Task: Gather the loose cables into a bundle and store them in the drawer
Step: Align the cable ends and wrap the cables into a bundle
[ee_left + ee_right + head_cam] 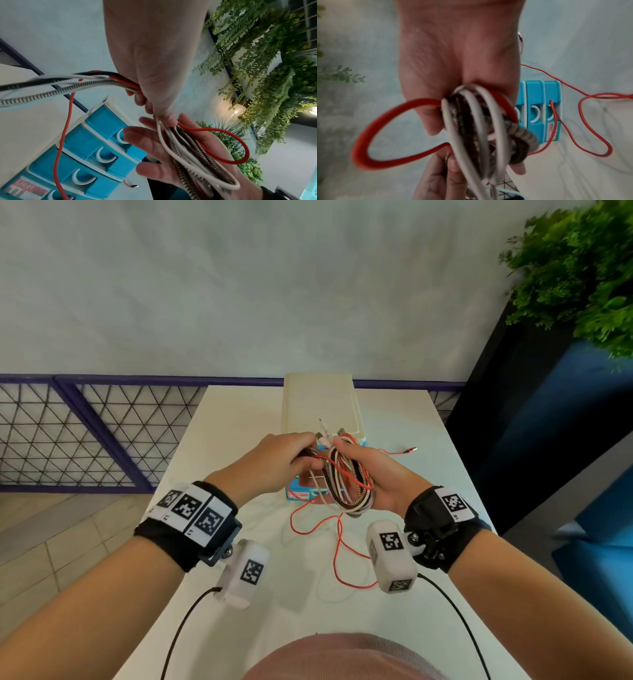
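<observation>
We see the cable bundle [346, 481], coils of white, red and braided brown cord, held above the white worktop [219, 460]. Our right hand [383, 477] cups the loops with fingers curled round them; our left hand [274, 460] grips the strands. A red tail [337, 546] trails onto the worktop before the blue drawer unit [96, 152]. Behind stand a pale wall [239, 285], a mesh railing [85, 433] and green plants [579, 268]

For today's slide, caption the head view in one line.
Both hands, left hand and right hand, coil the cable bundle above the blue drawer unit; red cable trails.
</observation>
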The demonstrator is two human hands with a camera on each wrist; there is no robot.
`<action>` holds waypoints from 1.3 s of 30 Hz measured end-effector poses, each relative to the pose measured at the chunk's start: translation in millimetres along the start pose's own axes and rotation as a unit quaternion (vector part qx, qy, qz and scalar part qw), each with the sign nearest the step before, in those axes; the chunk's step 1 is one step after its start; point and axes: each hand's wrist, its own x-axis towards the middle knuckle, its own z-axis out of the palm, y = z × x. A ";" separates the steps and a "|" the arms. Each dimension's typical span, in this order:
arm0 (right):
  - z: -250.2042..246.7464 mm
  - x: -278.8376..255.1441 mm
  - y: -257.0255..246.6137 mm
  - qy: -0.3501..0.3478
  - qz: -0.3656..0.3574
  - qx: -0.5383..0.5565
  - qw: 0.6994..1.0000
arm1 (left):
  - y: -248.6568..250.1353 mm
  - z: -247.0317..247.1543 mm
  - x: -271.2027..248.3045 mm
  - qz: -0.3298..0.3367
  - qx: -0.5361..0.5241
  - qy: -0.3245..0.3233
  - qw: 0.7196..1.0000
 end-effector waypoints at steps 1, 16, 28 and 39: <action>-0.4 -0.4 1.7 -0.011 0.000 0.005 1.000 | 1.3 0.8 -0.2 0.011 -0.011 0.004 1.000; 9.5 6.3 13.5 0.009 0.000 -0.156 0.988 | -2.8 -5.1 1.2 -0.030 -0.155 -0.082 0.984; -4.5 14.7 8.5 0.145 -0.085 -0.257 0.952 | -11.0 -6.3 -15.8 -0.249 -0.440 -0.278 0.817; -18.0 15.7 -2.0 0.192 -0.116 -0.271 0.936 | -21.5 6.0 -25.8 -0.207 -0.619 -0.257 0.713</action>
